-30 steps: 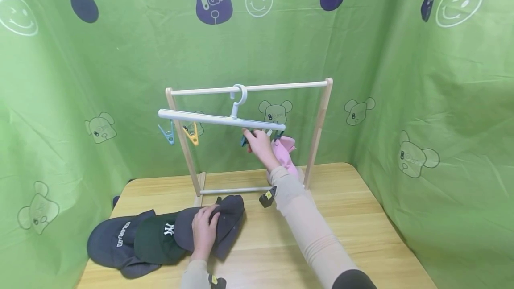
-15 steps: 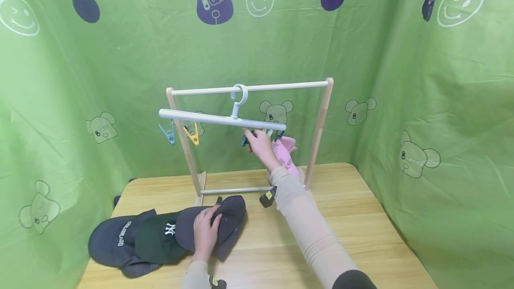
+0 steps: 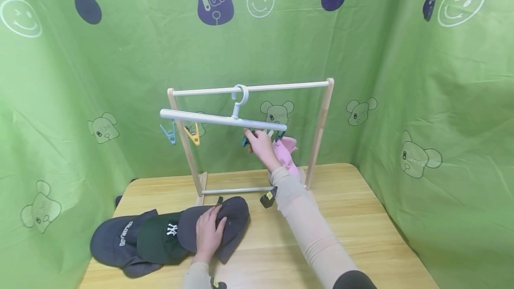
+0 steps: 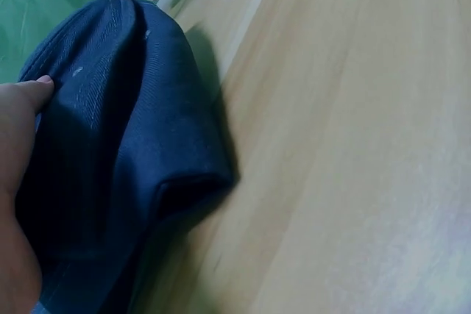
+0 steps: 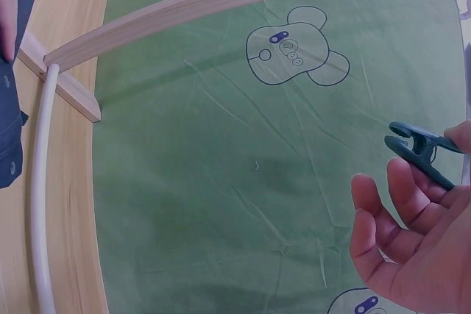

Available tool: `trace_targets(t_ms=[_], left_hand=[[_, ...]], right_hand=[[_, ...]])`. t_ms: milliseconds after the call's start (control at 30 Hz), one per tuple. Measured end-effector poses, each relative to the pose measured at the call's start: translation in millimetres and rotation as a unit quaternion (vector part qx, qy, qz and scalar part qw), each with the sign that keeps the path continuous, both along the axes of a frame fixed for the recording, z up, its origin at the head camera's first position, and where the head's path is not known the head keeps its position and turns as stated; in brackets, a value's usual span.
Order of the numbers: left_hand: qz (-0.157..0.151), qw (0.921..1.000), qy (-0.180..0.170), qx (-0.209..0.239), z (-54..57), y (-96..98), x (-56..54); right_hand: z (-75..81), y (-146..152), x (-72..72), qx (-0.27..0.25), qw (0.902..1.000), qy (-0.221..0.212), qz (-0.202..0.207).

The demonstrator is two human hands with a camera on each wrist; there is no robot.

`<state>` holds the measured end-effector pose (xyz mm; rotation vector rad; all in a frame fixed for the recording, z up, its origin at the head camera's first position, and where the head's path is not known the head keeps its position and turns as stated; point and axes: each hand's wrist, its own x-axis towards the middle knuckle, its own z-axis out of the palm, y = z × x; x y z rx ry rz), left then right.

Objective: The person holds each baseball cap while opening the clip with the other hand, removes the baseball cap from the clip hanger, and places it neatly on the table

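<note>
**Green clip (image 5: pixel 418 145) in one hand, dark cap (image 3: pixel 234 217) under the other**

The green clip is just below the bar of the white hanger (image 3: pixel 201 117), right of its hook. The right hand (image 3: pixel 263 145) pinches it between thumb and index finger, the other fingers loosely bent, and its mouth looks slightly parted. The dark cap lies on the table (image 3: pixel 341 217) in front of the rack (image 3: pixel 319 124). The left hand (image 3: pixel 209 235) grips it, thumb and fingers bent over the fabric; some fingertips are out of sight.

The step in hand looks like readying clip and cap together. The next move would seem to call for raising the cap while the clip's mouth is kept apart.

Three caps are on the table: the dark one, overlapping a green NY cap (image 3: pixel 154 240), which overlaps a navy COLORADO cap (image 3: pixel 106 242). One pink item (image 3: pixel 284 155) hangs from a dark clip (image 3: pixel 279 135) at the hanger's right end. With the blue clip (image 3: pixel 170 135) and the yellow clip (image 3: pixel 193 135), four clips can be told; a pale piece beside the right hand is too hidden to count. There is one hanger and one rack, before a green curtain (image 3: pixel 160 48).
</note>
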<state>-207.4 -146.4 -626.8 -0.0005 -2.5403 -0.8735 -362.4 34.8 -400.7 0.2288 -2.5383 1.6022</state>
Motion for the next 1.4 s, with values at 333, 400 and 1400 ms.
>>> trace_targets(t_ms=[333, 400, 1400], left_hand=[[-0.001, 0.9999, -0.001, -0.017, -6.5, 2.5, -2.7], [-0.004, 0.9997, -0.003, -0.023, -7.7, 2.7, -3.3], [-0.023, 0.9928, -0.101, -0.061, -5.2, 4.4, 0.6]], right_hand=[[1.2, 0.2, 1.6, -0.009, 1.0, 0.001, 0.0], [1.9, 0.0, 1.9, -0.011, 0.9999, -0.002, -0.001], [-0.6, -2.7, 1.2, -0.011, 0.9999, -0.002, -0.008]])
